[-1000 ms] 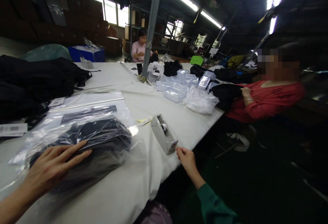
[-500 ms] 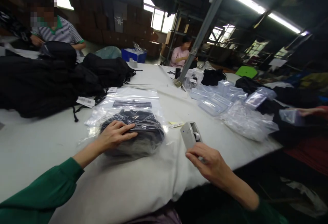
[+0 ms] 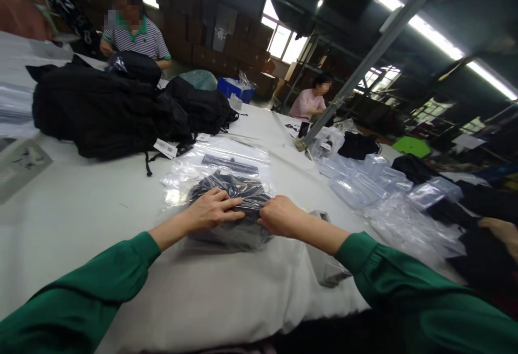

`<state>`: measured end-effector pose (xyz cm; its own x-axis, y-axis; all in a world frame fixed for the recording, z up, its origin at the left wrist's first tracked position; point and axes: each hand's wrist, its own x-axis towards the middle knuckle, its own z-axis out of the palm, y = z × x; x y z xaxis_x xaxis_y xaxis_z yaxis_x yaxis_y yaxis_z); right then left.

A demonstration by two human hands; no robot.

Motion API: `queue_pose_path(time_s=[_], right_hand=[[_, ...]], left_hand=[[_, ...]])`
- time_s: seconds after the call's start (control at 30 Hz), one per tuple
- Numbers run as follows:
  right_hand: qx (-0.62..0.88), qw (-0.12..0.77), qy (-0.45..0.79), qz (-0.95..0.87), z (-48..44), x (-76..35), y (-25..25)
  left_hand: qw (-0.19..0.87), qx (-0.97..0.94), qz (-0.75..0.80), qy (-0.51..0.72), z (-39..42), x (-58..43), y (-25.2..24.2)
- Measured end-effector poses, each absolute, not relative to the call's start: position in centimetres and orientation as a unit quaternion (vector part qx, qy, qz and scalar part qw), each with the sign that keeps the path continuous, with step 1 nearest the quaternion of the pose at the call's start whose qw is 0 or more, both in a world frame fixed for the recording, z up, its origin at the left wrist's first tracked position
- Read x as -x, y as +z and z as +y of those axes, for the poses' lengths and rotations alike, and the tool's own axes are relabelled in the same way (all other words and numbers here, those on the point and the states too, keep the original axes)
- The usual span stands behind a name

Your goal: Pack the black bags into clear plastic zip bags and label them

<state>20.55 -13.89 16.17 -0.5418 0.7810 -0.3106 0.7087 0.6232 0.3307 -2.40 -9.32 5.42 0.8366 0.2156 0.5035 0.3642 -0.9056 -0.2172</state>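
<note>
A clear plastic bag (image 3: 230, 238) with a dark folded item inside lies on the white-covered table in front of me. My left hand (image 3: 214, 209) rests on top of it, fingers stretched out over the film. At the bag's right side, my right hand (image 3: 281, 216) is closed with its fingertips against the plastic; whatever it pinches is hidden. Flat clear bags with a dark printed panel (image 3: 230, 164) lie just behind the package. Under my right forearm, partly covered, stands a light grey tabletop dispenser (image 3: 321, 262).
Black bags with drawstrings (image 3: 105, 106) and a white tag (image 3: 165, 148) are piled at the left. To the right lie clear plastic boxes (image 3: 356, 186) and crumpled film (image 3: 413, 227). A metal post (image 3: 343, 89) rises beyond. Co-workers sit across the table; another person's hand (image 3: 499, 232) shows far right.
My right hand has moved left from beside the dispenser to the bag's right side and closed. My left hand stays on the bag. The view has turned somewhat left.
</note>
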Motion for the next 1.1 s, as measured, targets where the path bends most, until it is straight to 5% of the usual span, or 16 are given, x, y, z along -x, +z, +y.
queue_pose_path(time_s=[1.1], right_hand=[[-0.401, 0.287, 0.048, 0.869, -10.6, -20.6, 17.8]], left_hand=[[0.160, 0.944, -0.146, -0.250, -9.1, 2.1, 6.0]])
